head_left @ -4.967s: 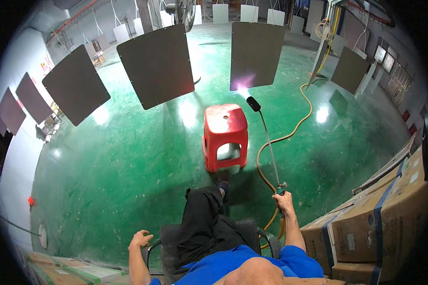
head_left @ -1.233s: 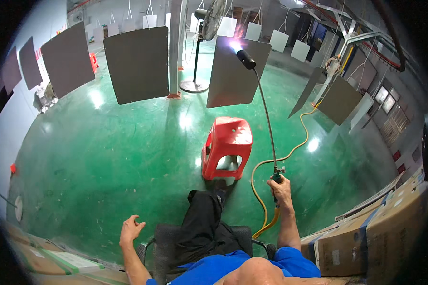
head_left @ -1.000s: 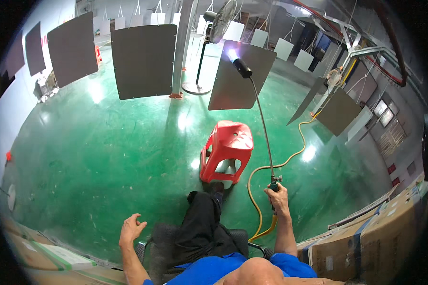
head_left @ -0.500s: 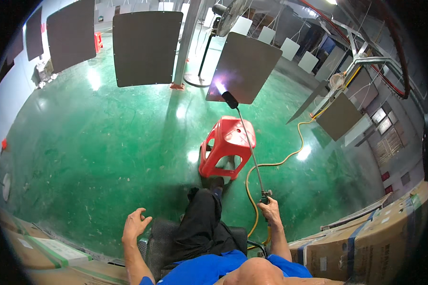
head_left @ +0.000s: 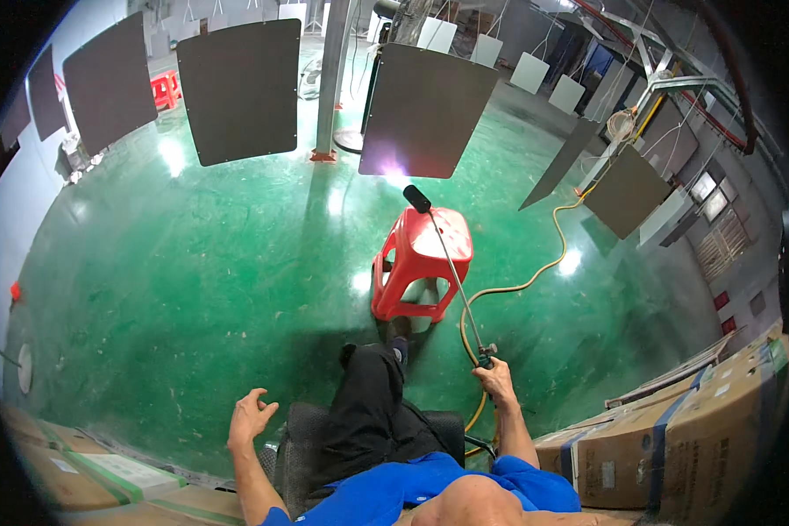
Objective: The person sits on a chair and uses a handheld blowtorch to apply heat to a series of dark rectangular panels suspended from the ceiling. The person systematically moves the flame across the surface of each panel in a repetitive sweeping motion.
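My right hand (head_left: 497, 383) grips the handle of a long gas torch (head_left: 457, 279), its thin metal tube reaching away from me to a black burner head (head_left: 417, 199). A bright violet-white flame (head_left: 396, 178) comes out of the burner at the lower edge of a hanging dark grey panel (head_left: 430, 110). From the handle a yellow hose (head_left: 535, 279) runs off across the floor. My left hand (head_left: 251, 415) is held in the air near my left knee side, fingers loosely bent and apart, with nothing in it.
A red plastic stool (head_left: 431, 250) stands beneath the torch tube. More dark panels (head_left: 241, 92) hang to the left, one (head_left: 629, 193) at the right. A metal post (head_left: 331, 88) rises behind. Cardboard boxes (head_left: 622, 465) sit at my right and left. The floor (head_left: 193, 289) is green.
The burner and flame have shifted slightly left and down, to the panel's lower edge. The hanging panels have moved left in view, and the nearest one faces me more squarely.
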`<state>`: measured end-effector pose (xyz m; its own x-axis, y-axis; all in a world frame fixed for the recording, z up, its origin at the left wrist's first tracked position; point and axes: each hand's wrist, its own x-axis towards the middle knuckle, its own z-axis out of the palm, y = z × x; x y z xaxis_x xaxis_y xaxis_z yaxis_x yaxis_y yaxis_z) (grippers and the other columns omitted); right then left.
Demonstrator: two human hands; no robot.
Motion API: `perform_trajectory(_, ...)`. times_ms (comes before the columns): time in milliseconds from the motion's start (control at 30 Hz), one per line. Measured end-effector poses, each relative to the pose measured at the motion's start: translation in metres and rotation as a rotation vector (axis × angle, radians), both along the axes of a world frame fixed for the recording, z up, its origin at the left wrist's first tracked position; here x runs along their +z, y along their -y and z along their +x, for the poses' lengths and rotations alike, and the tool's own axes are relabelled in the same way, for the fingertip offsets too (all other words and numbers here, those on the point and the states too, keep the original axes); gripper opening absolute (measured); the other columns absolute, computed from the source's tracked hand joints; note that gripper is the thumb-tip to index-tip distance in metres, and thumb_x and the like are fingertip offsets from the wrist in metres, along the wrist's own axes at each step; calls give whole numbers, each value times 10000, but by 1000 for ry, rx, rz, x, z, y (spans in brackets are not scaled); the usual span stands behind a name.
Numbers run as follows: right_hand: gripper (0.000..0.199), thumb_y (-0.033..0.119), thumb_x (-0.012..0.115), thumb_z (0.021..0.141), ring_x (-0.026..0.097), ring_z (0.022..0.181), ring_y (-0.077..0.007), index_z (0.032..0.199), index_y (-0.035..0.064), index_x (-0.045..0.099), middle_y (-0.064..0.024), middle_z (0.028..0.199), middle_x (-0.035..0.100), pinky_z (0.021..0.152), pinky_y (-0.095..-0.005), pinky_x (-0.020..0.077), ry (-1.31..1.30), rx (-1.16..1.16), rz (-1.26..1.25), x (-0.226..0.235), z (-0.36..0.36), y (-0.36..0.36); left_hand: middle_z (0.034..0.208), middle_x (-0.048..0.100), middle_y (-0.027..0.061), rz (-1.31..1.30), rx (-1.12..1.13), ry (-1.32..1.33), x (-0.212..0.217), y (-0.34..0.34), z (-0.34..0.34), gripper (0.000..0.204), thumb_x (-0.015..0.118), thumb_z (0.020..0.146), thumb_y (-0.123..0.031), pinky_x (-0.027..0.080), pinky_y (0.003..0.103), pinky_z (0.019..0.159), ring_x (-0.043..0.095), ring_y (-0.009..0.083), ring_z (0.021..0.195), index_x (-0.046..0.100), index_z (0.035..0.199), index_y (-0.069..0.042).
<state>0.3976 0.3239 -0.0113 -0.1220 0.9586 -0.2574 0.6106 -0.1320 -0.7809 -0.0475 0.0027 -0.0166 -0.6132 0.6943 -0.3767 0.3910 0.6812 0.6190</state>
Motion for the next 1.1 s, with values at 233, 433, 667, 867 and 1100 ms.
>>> perform_trajectory(233,191,119,725,707,480,495,-95,812,26,596,10,607,522,461,-287,392,-61,-87,-36,-19,28,-16,898,695,139,-104,17,-5,-7,2,1,533,743,789,-302,524,387,769,678,264,789,600,1226,-34)
perform_trajectory(433,192,120,729,710,483,480,-105,799,23,589,-2,617,532,447,-284,392,-85,-139,37,-45,59,-25,876,703,133,-227,8,55,-11,-4,3,550,746,785,-337,525,384,756,685,256,798,607,1222,-33)
perform_trajectory(667,256,178,724,678,524,570,-136,821,-5,617,-21,650,570,544,-316,439,-127,-135,82,-18,52,-38,926,712,138,-260,-29,-14,-36,6,-6,576,748,776,-373,528,373,809,687,266,883,610,1226,-42)
perform_trajectory(867,163,112,729,729,468,479,-64,831,35,629,25,618,545,446,-252,374,-297,-180,161,28,39,-44,896,712,118,-275,-57,-32,-59,11,-16,573,755,789,-347,531,325,654,675,173,725,598,1250,-46)
perform_trajectory(1100,161,98,730,746,470,438,-65,851,62,614,32,580,524,399,-238,365,-436,-260,234,35,70,-35,955,711,125,-324,-74,-21,-62,14,-17,569,752,792,-344,542,325,661,687,176,742,597,1257,-56)
